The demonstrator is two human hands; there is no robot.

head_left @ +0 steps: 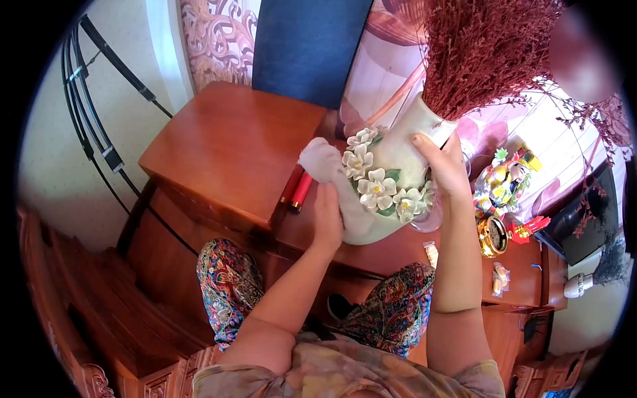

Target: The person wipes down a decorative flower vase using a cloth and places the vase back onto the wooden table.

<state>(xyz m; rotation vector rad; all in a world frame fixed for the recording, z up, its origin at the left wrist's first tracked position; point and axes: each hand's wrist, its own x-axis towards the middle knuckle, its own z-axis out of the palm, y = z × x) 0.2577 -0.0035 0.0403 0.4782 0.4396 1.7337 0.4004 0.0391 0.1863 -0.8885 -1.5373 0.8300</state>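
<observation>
A pale vase [401, 149] with raised white flowers [377, 189] and green leaves on its side is tilted over the wooden cabinet. Dried dark-red stems [491, 53] fill its mouth. My right hand [446, 162] is closed around the neck, thumb in front and the other fingers mostly hidden behind. Against the lower left side of the vase, my left hand [328, 215] presses a white cloth [322, 159]; part of the cloth sticks up above the fingers. Whether the vase's base touches the cabinet top cannot be made out.
Two red tubes [300, 192] lie left of the vase beside a raised wooden cabinet section [225, 146]. To the right are a colourful figurine [504, 182], a gold pot [492, 237], a small wrapped packet [500, 278] and a dark screen [584, 212]. A dark panel [308, 50] stands behind.
</observation>
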